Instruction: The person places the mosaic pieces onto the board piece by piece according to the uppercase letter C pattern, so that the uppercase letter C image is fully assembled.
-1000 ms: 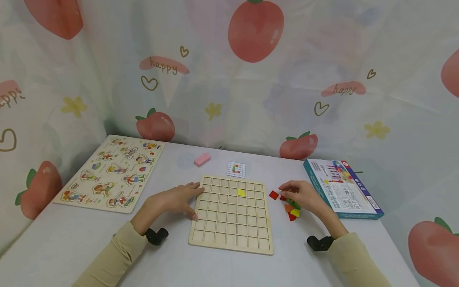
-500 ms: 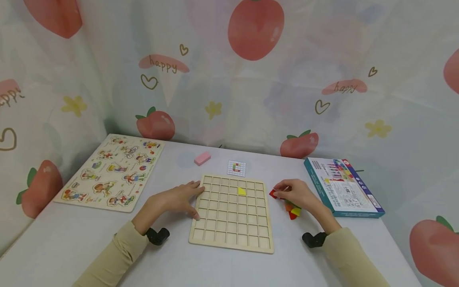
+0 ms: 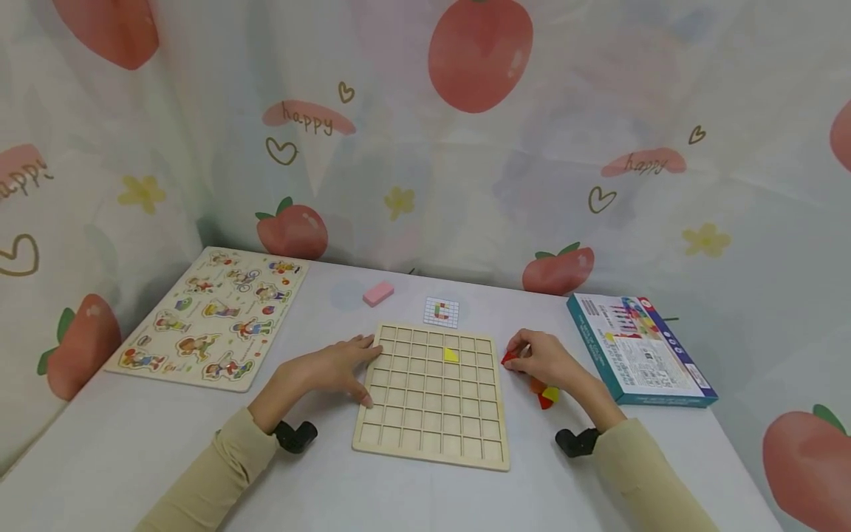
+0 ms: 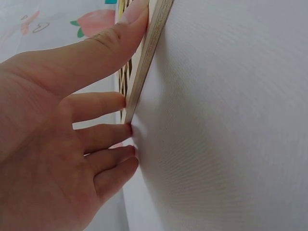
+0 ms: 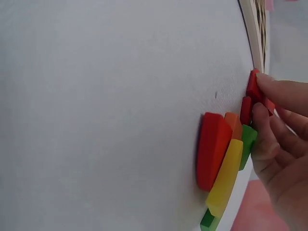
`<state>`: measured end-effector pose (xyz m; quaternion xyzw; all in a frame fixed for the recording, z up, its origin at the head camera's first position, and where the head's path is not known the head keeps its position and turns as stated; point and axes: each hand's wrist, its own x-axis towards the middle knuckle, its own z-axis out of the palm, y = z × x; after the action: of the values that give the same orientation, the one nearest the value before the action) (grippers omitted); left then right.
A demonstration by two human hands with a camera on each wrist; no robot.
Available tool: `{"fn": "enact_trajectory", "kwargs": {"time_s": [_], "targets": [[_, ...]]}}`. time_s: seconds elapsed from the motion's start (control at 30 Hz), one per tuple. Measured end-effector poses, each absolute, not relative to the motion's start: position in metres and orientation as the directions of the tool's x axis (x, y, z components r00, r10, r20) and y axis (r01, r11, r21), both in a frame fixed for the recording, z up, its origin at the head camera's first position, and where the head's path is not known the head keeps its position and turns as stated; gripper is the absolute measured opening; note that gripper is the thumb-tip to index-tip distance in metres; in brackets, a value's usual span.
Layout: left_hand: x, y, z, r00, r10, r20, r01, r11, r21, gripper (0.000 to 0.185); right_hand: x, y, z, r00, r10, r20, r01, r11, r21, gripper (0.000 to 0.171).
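Observation:
A wooden grid board (image 3: 432, 395) lies flat on the white table, with one yellow piece (image 3: 450, 355) in a cell near its top. My left hand (image 3: 332, 367) rests flat at the board's left edge (image 4: 144, 62), fingers straight against it. My right hand (image 3: 541, 356) is just right of the board and pinches a red square piece (image 3: 509, 358) (image 5: 252, 85) with thumb and fingertips. Under and behind that hand lies a small pile of coloured pieces (image 3: 545, 395) (image 5: 224, 159) in red, orange, yellow and green.
A small pattern card (image 3: 442, 311) and a pink block (image 3: 377, 293) lie behind the board. A picture puzzle board (image 3: 213, 318) sits at the far left, a teal box (image 3: 638, 347) at the right. A printed curtain closes off the back.
My right hand has slid left from over the pile to the red square piece and closed its fingertips on it. The left hand has stayed at the board's edge.

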<state>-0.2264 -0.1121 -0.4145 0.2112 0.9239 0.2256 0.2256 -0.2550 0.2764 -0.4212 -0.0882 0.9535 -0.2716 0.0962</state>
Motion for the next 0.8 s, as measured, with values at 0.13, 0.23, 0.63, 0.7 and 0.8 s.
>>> {"fn": "enact_trajectory", "kwargs": {"time_s": [0.13,0.23,0.63,0.7,0.8], "targets": [[-0.225,-0.111,-0.414,-0.81,0.485,-0.329,0.274,0.81,0.519,0.093,-0.254,0.278,-0.422,-0.965,-0.241,-0.108,-0.141,0.816,-0.56,0.016],[-0.225,-0.111,-0.413,-0.811,0.484,-0.327,0.271,0.808,0.523,0.093,-0.253,0.28,-0.421,-0.963,-0.252,-0.096,-0.15,0.798,-0.584,0.013],[-0.226,-0.111,-0.414,-0.815,0.478,-0.327,0.269,0.812,0.518,0.094,-0.253,0.287,-0.416,-0.93,-0.302,-0.209,-0.008,0.584,-0.812,0.035],[-0.226,-0.111,-0.414,-0.815,0.478,-0.328,0.268,0.812,0.518,0.094,-0.253,0.287,-0.416,-0.922,-0.309,-0.233,0.025,0.553,-0.833,0.039],[-0.226,-0.111,-0.413,-0.815,0.478,-0.328,0.269,0.813,0.517,0.093,-0.253,0.284,-0.417,-0.916,-0.31,-0.254,0.056,0.527,-0.848,0.045]]}}
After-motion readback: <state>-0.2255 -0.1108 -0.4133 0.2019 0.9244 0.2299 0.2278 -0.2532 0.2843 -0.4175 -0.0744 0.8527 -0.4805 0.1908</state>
